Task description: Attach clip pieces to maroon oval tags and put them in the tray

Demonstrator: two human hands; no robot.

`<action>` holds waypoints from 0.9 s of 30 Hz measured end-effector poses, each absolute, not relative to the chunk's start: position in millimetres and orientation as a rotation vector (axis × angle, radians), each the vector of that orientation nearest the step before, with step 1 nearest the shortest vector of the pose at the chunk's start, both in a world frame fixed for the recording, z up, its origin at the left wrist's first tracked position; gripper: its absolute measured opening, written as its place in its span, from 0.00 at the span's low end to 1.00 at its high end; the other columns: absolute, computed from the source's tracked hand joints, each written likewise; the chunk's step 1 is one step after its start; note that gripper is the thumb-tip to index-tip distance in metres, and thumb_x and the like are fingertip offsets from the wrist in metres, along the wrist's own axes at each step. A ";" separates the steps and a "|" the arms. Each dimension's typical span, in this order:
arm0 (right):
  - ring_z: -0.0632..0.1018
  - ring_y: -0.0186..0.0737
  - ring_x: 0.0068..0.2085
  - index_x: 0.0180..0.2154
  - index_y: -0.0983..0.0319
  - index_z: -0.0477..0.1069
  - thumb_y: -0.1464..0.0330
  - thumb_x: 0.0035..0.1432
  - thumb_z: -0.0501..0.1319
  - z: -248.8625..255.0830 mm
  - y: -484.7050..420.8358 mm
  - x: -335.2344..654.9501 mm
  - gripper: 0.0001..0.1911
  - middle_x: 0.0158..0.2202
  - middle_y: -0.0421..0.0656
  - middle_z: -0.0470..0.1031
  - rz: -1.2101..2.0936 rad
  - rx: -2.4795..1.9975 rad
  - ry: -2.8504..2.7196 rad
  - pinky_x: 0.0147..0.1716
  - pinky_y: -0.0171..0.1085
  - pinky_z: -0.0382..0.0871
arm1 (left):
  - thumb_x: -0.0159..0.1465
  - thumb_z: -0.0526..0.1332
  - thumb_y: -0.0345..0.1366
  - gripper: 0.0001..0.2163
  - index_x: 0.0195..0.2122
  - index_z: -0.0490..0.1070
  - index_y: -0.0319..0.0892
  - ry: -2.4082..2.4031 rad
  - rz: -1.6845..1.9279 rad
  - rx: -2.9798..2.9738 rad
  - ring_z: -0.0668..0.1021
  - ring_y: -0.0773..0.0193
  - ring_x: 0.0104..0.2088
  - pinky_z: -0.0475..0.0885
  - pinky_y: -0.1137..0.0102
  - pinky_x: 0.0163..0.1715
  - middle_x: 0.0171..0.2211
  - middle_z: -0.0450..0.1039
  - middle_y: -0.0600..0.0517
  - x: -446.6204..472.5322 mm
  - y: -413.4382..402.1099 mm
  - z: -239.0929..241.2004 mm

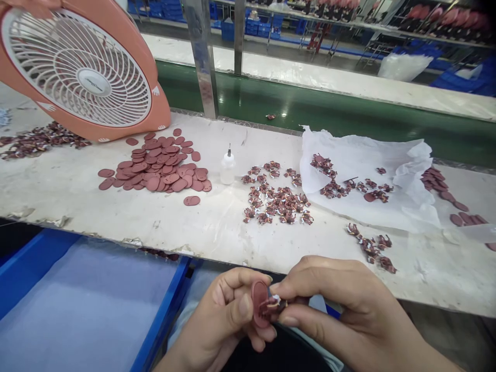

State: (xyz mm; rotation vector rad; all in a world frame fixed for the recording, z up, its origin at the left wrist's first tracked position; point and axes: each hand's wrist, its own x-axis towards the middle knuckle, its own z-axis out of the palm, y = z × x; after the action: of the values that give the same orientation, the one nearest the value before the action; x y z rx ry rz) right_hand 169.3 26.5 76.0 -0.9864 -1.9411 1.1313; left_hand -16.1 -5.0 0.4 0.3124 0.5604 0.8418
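My left hand [225, 315] pinches a reddish-brown oval disc [259, 299] on edge, below the front edge of the bench. My right hand [341, 305] pinches a small dark red piece with a white speck [274, 303] and presses it against the disc. A heap of the same oval discs [158, 168] lies on the bench. Several small dark red pieces [277, 199] are scattered in the middle. A small white squeeze bottle with a needle tip [227, 168] stands between the two.
A pink fan [77, 67] leans at the back left, with more small pieces [34, 140] beside it. White crumpled plastic [368, 155] at the right carries more pieces. Extra discs [442, 186] lie far right. A blue bin [77, 305] sits below left. A green conveyor belt [310, 103] runs behind.
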 end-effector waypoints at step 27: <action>0.78 0.33 0.28 0.40 0.57 0.74 0.74 0.60 0.62 79.4 31.2 165.2 0.07 0.28 0.38 0.78 1.003 -0.958 -2.142 0.27 0.30 0.71 | 0.53 0.71 0.42 0.13 0.36 0.77 0.41 0.634 0.847 0.239 0.76 0.73 0.22 0.68 0.83 0.19 0.23 0.74 0.54 -14.8 -3.3 -0.9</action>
State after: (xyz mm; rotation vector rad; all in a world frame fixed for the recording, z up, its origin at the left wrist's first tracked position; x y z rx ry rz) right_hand 165.2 31.2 79.4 -0.9577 -2.1421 1.0033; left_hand -14.8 -3.3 -0.9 0.2391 0.6344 0.8467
